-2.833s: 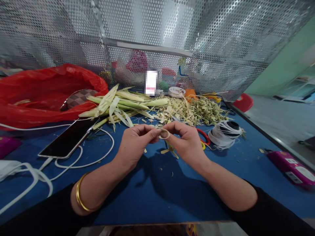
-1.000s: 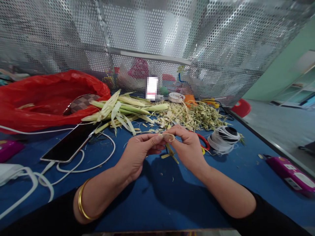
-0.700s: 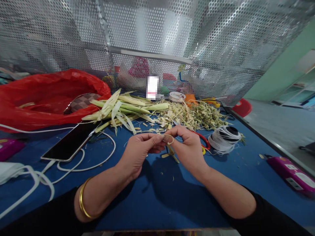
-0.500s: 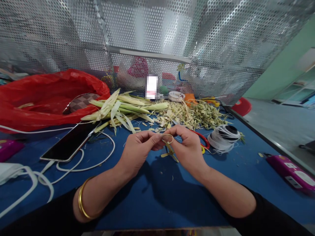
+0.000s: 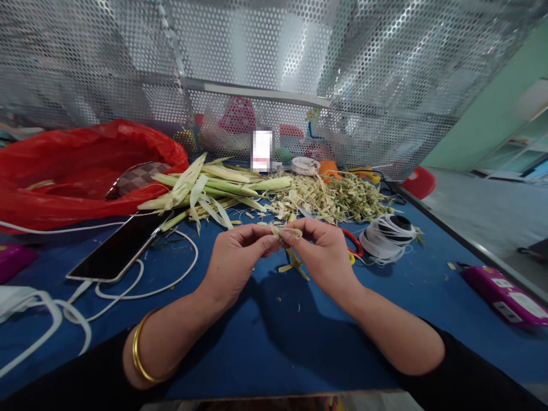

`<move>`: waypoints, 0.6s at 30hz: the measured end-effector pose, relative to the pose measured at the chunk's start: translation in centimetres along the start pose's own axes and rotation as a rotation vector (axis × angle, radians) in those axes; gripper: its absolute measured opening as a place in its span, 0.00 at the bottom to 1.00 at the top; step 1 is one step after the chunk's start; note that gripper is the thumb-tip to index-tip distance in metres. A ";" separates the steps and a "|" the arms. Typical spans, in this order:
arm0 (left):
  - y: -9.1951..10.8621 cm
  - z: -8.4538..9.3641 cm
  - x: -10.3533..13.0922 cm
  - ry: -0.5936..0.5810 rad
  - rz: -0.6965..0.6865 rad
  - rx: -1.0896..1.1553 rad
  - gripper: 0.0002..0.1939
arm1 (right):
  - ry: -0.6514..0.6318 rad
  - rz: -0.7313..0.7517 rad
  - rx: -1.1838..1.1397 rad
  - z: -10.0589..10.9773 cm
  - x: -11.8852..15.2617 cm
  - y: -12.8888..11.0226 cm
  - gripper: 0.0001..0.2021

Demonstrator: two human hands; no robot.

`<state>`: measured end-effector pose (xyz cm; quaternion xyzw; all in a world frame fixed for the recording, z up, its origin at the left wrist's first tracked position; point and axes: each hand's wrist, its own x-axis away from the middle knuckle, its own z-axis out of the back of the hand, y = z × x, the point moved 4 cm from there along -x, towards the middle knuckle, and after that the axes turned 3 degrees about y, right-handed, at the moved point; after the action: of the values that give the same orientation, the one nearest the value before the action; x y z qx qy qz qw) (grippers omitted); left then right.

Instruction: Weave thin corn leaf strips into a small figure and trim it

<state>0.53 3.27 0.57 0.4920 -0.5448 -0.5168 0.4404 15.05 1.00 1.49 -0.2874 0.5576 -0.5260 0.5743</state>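
Note:
Both hands meet over the middle of the blue table, fingertips almost touching. Between them is a thin pale strip of plant leaf point(image 5: 294, 232), bent into a small loop. My left hand point(image 5: 242, 251) pinches one end of it with thumb and forefinger. On the other side, my right hand point(image 5: 323, 248) pinches the looped part. Short cut pieces of leaf point(image 5: 295, 264) lie on the table just below the fingers. Behind my right hand, red-handled scissors point(image 5: 354, 242) are partly hidden. Beyond the hands lies a bundle of pale green leaves and stalks point(image 5: 214, 185).
A heap of dry trimmings point(image 5: 317, 197) spreads behind the hands. To the right are a spool of white string point(image 5: 385, 242) and a purple power strip point(image 5: 503, 294). On the left lie a phone point(image 5: 122, 248), white cables point(image 5: 192, 268) and a red plastic bag point(image 5: 51, 171). A perforated metal screen point(image 5: 257, 45) stands behind.
The fingertips have shifted slightly on the strip, and more of its pale end shows between the two hands. The loop looks flatter. The whole view has moved a little.

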 end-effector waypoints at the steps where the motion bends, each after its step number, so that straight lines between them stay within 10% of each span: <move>1: 0.0 0.0 0.0 0.009 0.000 -0.009 0.07 | -0.007 -0.001 -0.008 0.0 0.0 0.1 0.06; 18: -0.6 0.1 -0.3 0.056 0.131 0.128 0.13 | -0.005 0.044 0.087 -0.2 0.2 -0.3 0.04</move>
<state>0.51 3.54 -0.07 0.4968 -0.5951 -0.4372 0.4559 14.73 0.84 1.65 -0.2510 0.5391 -0.5363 0.5989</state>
